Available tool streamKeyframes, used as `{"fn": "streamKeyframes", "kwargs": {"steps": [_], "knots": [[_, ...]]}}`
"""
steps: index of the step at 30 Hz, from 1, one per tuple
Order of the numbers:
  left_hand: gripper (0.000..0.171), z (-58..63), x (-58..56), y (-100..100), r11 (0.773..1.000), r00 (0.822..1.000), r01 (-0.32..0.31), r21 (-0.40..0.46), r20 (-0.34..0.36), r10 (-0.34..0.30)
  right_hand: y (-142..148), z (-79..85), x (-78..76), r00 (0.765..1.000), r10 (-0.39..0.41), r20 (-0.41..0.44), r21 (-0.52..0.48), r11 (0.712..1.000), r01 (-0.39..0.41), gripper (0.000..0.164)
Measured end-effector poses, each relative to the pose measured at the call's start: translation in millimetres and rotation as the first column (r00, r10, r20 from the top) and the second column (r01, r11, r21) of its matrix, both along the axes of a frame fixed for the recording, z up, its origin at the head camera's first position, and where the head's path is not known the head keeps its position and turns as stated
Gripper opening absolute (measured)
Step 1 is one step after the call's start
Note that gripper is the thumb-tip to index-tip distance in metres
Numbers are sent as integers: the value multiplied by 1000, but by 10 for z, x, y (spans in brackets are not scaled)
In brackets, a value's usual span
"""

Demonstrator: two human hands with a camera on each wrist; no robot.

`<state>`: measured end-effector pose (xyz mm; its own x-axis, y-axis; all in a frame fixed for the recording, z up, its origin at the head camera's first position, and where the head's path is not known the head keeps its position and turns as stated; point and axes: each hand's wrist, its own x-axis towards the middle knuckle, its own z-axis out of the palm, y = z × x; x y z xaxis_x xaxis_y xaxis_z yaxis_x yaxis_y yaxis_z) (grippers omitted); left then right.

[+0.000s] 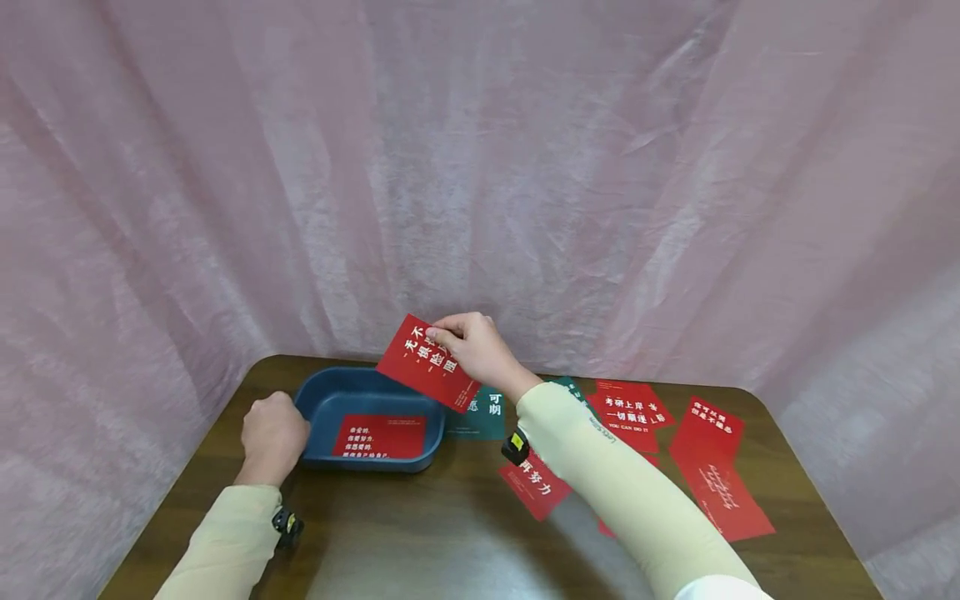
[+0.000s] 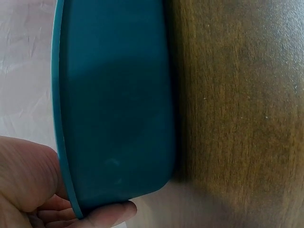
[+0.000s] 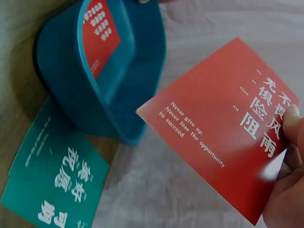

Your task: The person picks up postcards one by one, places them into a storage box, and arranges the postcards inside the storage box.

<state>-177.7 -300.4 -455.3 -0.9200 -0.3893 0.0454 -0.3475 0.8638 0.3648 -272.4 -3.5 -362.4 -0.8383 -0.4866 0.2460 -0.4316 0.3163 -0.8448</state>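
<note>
My left hand (image 1: 274, 433) grips the left end of a blue plastic basin (image 1: 360, 463). In the left wrist view its fingers curl round the rim (image 2: 69, 175) at the basin's corner. A red card (image 1: 378, 447) with white writing lies inside the basin. My right hand (image 1: 480, 350) pinches another red card (image 1: 420, 367) between thumb and fingers, holding it raised at the basin's right end. The right wrist view shows this held card (image 3: 204, 137) tilted, with Chinese characters and small English lines on it. A green card (image 3: 57, 175) lies beside the basin.
The wooden table (image 1: 420, 525) backs onto a pink curtain (image 1: 480, 167). Under and past my right forearm lie several more cards, including a red one (image 1: 536, 492), a red group (image 1: 626, 412) and overlapping red cards (image 1: 723, 475) at the right.
</note>
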Motion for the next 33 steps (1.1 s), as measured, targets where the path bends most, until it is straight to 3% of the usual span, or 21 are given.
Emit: {"fn": "streamKeyframes", "kwargs": {"steps": [7,14,20,27,33], "knots": [[24,-34,-14,50,1000,999,16,-26,-34,-17,-307,-187,61,996,23,-88,117,993,-13,23],[23,-40,6,56,999,998,21,-40,-52,-24,-589,-381,159,986,83,-142,163,985,-59,25],[20,-23,-12,82,998,997,20,-56,-76,-24,-731,-553,203,985,113,-127,269,960,-76,23],[21,-41,-5,87,999,997,31,-35,-67,-33,-797,-793,256,982,156,-105,428,898,-96,25],[21,-3,33,78,998,996,47,-42,-70,-50,-868,-902,345,985,156,-67,456,883,-109,25]]}}
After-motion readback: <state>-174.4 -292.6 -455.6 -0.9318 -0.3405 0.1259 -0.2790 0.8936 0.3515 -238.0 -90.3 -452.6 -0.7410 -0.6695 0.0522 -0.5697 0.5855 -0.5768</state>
